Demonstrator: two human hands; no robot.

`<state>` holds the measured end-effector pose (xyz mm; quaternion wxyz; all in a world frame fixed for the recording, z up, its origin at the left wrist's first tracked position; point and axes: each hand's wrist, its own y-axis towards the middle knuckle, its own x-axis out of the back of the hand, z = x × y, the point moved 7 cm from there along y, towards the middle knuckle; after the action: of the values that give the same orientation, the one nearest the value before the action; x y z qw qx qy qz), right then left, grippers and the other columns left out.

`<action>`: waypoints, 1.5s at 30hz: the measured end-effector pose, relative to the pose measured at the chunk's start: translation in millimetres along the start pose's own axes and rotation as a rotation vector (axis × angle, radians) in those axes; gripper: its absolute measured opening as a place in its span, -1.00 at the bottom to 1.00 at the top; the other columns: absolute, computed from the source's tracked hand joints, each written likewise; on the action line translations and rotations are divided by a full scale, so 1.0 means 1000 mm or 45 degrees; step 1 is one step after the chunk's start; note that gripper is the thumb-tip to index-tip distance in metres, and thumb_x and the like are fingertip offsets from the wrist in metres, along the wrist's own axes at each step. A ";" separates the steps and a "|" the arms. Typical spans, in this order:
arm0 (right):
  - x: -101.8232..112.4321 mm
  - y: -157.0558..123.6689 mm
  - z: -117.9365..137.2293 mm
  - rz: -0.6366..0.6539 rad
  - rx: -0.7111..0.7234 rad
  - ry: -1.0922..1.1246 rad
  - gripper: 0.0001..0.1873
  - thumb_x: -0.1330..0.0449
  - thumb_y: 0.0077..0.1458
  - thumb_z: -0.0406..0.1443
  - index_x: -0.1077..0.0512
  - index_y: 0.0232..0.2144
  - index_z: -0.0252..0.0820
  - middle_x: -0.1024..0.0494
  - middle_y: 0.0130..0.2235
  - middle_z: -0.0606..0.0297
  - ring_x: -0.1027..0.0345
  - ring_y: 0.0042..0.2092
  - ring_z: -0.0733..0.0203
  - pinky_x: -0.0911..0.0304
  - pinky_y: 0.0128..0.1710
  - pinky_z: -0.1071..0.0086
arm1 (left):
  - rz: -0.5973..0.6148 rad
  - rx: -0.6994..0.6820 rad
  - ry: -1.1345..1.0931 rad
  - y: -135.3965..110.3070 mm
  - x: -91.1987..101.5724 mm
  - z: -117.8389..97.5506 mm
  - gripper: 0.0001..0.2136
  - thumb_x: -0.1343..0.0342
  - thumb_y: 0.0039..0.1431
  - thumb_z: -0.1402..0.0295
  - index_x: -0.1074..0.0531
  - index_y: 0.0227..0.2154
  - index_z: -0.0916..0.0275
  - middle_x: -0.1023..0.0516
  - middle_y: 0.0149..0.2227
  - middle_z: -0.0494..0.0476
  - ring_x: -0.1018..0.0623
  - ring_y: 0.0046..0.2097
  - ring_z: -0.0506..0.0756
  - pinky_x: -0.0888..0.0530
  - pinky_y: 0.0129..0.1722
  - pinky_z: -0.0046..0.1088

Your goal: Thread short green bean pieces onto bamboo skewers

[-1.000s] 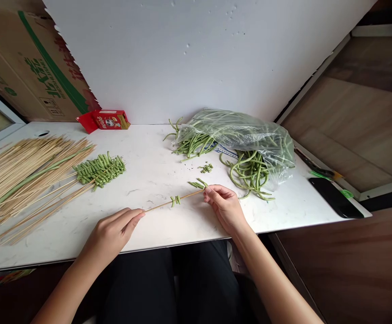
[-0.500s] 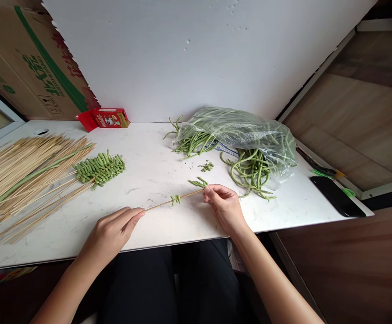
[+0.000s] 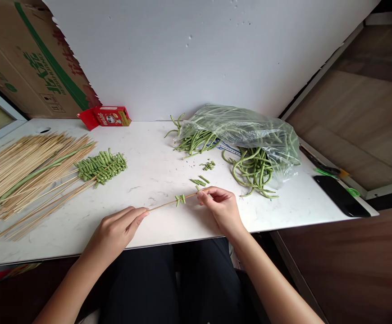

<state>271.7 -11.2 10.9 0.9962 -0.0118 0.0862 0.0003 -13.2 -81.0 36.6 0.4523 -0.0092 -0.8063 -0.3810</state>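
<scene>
My left hand point(image 3: 116, 231) pinches the near end of a thin bamboo skewer point(image 3: 164, 205) that slants up to the right over the white table point(image 3: 155, 171). Two short green bean pieces point(image 3: 181, 199) are threaded on its middle. At the skewer's far tip, my right hand point(image 3: 219, 207) pinches a small bean piece point(image 3: 198, 189). A few cut bean pieces point(image 3: 199, 181) lie just beyond my right fingers.
A heap of bare skewers point(image 3: 23, 168) and finished bean skewers point(image 3: 102, 165) lie at the left. A clear bag of long beans point(image 3: 246, 135) sits at the back right, with loose beans point(image 3: 252, 173) spilling out. A red carton point(image 3: 110, 116), cardboard box point(image 3: 30, 63) and black phone point(image 3: 341, 195) are nearby.
My right hand has slid a little left along the skewer tip. The threaded pieces and my left hand sit slightly further right in view.
</scene>
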 end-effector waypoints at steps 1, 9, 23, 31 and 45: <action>-0.004 -0.002 -0.001 0.024 -0.007 -0.015 -0.71 -0.56 0.00 -0.05 -0.69 -0.44 -0.10 -0.66 -0.35 0.25 -0.44 -0.35 0.17 -0.42 -0.26 0.26 | -0.001 -0.007 -0.003 0.001 0.000 -0.001 -0.85 -0.18 0.42 0.51 -0.55 -0.04 0.20 -0.70 -0.22 0.07 -0.68 -0.25 0.04 -0.58 -0.14 -0.48; -0.014 -0.004 -0.007 0.139 -0.088 0.073 -0.72 -0.56 0.03 -0.03 -0.74 -0.33 -0.06 -0.66 -0.31 0.27 -0.44 -0.30 0.17 -0.41 -0.15 0.24 | -0.029 0.023 -0.005 -0.001 0.001 0.001 -0.85 -0.18 0.42 0.51 -0.55 -0.05 0.19 -0.72 -0.20 0.08 -0.70 -0.24 0.05 -0.60 -0.12 -0.47; -0.004 0.004 -0.005 0.090 -0.155 0.243 -0.66 -0.61 -0.06 -0.04 -0.72 -0.32 -0.09 -0.64 -0.26 0.27 -0.40 -0.29 0.21 -0.42 -0.07 0.22 | -0.035 0.058 -0.001 -0.002 0.002 0.003 -0.83 -0.20 0.41 0.51 -0.56 -0.02 0.20 -0.72 -0.17 0.08 -0.70 -0.19 0.05 -0.58 -0.05 -0.47; 0.016 0.013 -0.004 -0.015 -0.203 0.309 -0.58 -0.62 -0.08 -0.02 -0.70 -0.22 -0.07 -0.62 -0.25 0.27 -0.45 -0.20 0.15 -0.43 0.00 0.17 | -0.015 0.064 0.011 -0.002 0.001 0.004 -0.84 -0.19 0.42 0.51 -0.55 -0.03 0.19 -0.70 -0.20 0.07 -0.68 -0.21 0.05 -0.56 -0.09 -0.46; 0.016 0.012 -0.005 -0.032 -0.194 0.315 -0.60 -0.62 -0.08 -0.03 -0.72 -0.24 -0.06 -0.65 -0.25 0.25 -0.46 -0.18 0.14 -0.44 -0.09 0.26 | -0.001 0.069 0.017 0.001 0.002 0.002 -0.85 -0.18 0.42 0.50 -0.56 -0.04 0.19 -0.71 -0.19 0.08 -0.69 -0.20 0.05 -0.58 -0.07 -0.47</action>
<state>286.8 1.0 3.2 0.9741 -0.0883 0.2080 -0.0069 -15.3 -79.9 38.0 0.4577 0.0062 -0.8133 -0.3593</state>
